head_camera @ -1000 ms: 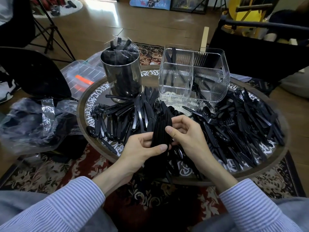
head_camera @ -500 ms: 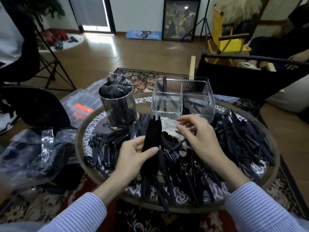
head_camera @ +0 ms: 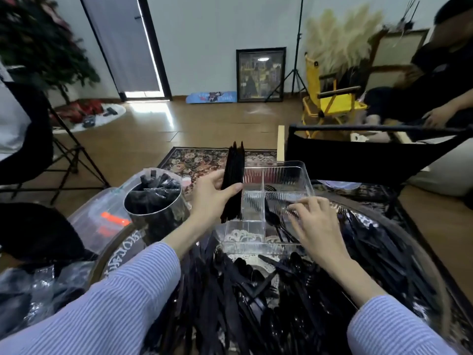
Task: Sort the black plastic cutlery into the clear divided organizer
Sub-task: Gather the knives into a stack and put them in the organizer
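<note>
The left hand [head_camera: 212, 194] has its fingers and thumb clamped around an upright bundle of black cutlery [head_camera: 233, 175], held over the left edge of the clear organizer [head_camera: 304, 175]. The right hand [head_camera: 316, 221] lies on the organizer's near right edge, fingers loosely apart, gripping nothing. Loose cutlery [head_camera: 256, 303] crowds the round surface [head_camera: 117, 252] up to the organizer's front wall, and a steel cup [head_camera: 156, 211] stands just left.

I have a single head-worn wide-angle view, looking forward and down from close above the round table [head_camera: 432, 265]. It faces across the room; beyond the fingers [head_camera: 304, 204] stand a far wall and doorway.
</note>
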